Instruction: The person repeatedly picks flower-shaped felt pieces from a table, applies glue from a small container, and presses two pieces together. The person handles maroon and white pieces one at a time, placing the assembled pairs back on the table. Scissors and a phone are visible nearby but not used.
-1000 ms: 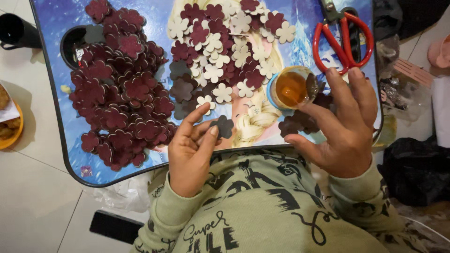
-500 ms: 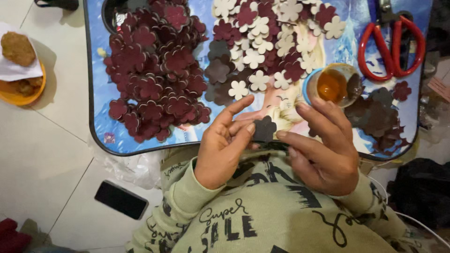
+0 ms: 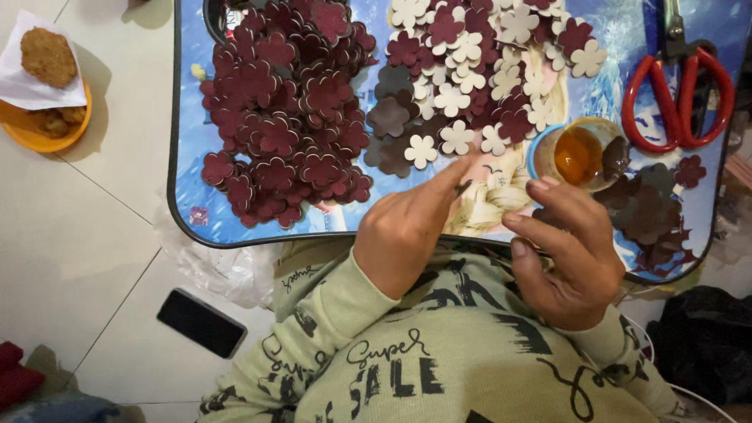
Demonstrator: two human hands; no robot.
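The left hand (image 3: 407, 231) now lies back-up over the near edge of the lap tray (image 3: 182, 219), its forefinger stretched toward the cream flower cutouts (image 3: 454, 102). Half a second ago both hands pinched a dark brown flower cutout between them; we no longer see it whole, only a dark sliver at the left fingertips (image 3: 462, 186), so we cannot tell whether the left hand still grips it. The right hand (image 3: 568, 251) has drawn back, fingers apart and curled, holding nothing we can see, just near the small blue-rimmed dish of amber glue (image 3: 578, 153). We judge the piece has passed to the left hand or been set down. The maroon flower heap (image 3: 286, 110) fills the left of the tray, brown cutouts (image 3: 650, 211) lie right, and red scissors (image 3: 681, 94) far right.
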